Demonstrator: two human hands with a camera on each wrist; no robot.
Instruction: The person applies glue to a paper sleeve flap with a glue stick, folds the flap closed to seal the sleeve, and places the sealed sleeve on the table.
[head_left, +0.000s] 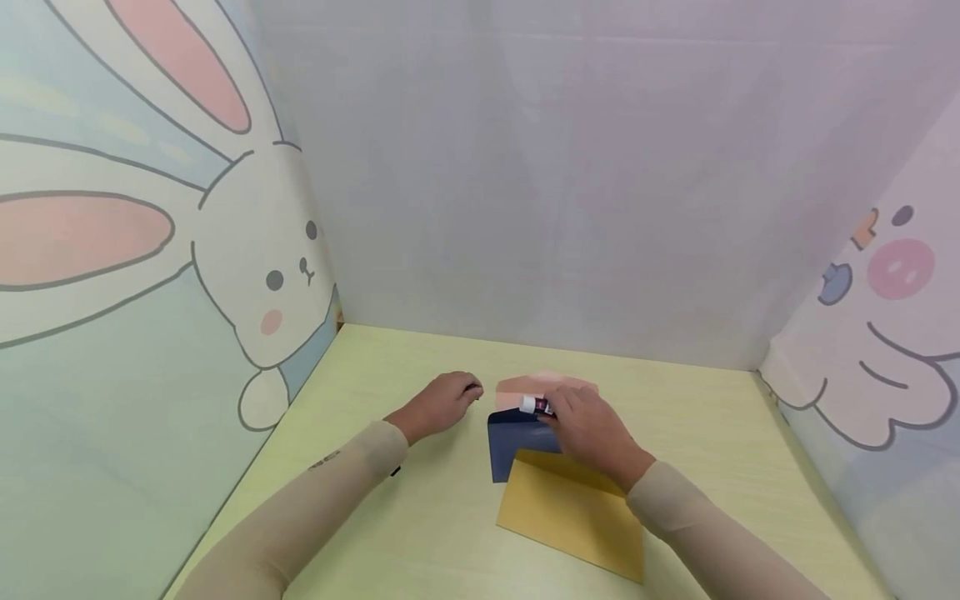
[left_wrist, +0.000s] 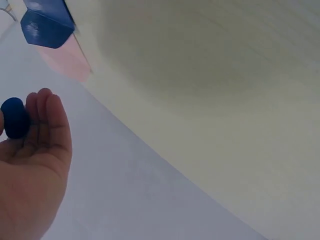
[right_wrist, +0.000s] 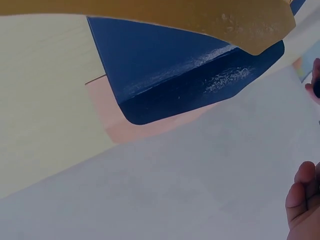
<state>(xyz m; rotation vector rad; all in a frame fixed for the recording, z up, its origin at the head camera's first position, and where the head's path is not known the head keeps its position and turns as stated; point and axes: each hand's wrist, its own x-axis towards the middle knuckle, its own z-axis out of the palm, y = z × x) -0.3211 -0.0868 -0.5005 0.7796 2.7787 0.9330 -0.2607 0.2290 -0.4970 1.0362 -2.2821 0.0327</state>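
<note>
My left hand (head_left: 442, 402) is raised to the left of the envelopes and pinches a small dark cap (left_wrist: 16, 118) between thumb and fingers. Over the envelopes, my right hand (head_left: 592, 425) grips a glue stick (head_left: 535, 406), its white end pointing left; the right wrist view catches only some of that hand's fingers. Three envelopes overlap with their flaps unfolded: a yellow envelope (head_left: 570, 512) nearest me, a navy blue envelope (head_left: 517, 446) partly beneath it, and a pink envelope (head_left: 517, 387) farthest away. Shiny patches show on the blue flap (right_wrist: 227, 80) and the yellow flap (right_wrist: 255, 30).
The envelopes lie on a pale yellow-green table (head_left: 420, 533). A plain grey-white wall (head_left: 555, 192) rises behind the table's far edge. Side panels with cartoon drawings, a rabbit (head_left: 255, 250) among them, stand at left and right. A small black piece (head_left: 395, 472) shows beside the left sleeve.
</note>
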